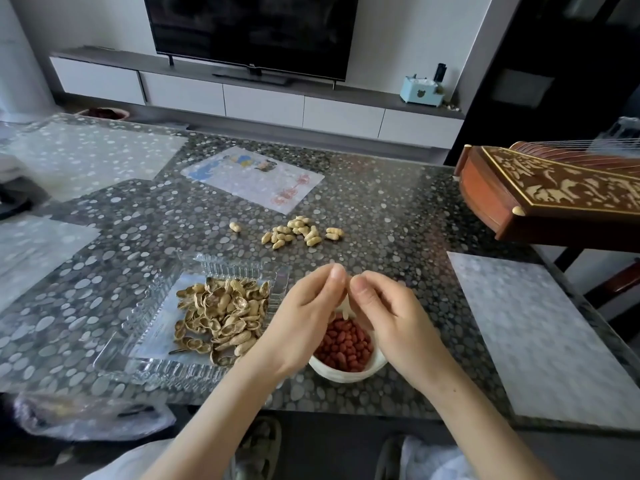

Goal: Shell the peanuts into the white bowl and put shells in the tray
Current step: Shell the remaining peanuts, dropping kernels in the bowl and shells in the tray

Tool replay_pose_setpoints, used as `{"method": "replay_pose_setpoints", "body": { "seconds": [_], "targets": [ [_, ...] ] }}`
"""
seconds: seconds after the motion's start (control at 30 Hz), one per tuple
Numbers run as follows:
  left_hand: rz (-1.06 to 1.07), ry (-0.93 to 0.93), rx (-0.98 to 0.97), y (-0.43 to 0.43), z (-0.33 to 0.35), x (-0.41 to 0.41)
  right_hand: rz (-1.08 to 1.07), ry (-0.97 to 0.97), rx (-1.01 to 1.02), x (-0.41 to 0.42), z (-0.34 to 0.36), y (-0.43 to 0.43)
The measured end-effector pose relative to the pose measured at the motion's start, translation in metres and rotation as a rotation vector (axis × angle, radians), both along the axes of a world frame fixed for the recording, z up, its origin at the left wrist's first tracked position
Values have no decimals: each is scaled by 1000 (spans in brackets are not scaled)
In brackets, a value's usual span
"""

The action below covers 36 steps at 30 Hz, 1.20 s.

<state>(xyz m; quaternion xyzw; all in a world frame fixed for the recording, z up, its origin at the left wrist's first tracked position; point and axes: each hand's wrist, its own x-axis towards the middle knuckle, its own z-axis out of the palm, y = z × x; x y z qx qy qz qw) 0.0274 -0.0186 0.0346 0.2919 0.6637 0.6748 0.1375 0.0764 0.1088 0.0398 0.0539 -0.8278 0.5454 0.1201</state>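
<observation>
two hands (304, 317) (393, 322) pinch shell (345, 307) over white bowl (341, 376) rim.

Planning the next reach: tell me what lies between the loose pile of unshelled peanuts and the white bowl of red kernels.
Head view: bare pebble-patterned tabletop, then the left hand and right hand, pinching a pale shell piece above the white bowl.
</observation>
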Motion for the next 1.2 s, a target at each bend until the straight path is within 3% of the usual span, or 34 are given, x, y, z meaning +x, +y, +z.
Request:
{"method": "replay_pose_setpoints", "body": {
  "seconds": [0.17, 0.4, 0.6, 0.7, 0.83, 0.9, 1.03, 1.2],
  "targets": [
    [21, 137, -106, 5, -6, -4, -36, -7, -50, 0, -2, 4],
    [-55, 43, -41, 4, -9, -8, -98, 7, -4, -1, -4, 3],
    [-125, -174, 178, 9, -1, -4, -78, 106, -187, 1, 5, -7],
    [-136, -184, 183, 8, 0, -5, -105, 211, -51, -1, -1, -5],
    [-155, -178, 152, 6, -1, -5, -230, 427, 321, -5, -8, 3],
    [-122, -114, 106, 6, -1, -3, -269, 484, 387, -6, -9, 4],
    [-18, 39, 35, 9, -2, 3, -336, 464, 302, -3, -15, -5],
    [18, 28, -19, 10, -7, 3, -430, 196, 17, -4, -21, -19]
  ]
}}
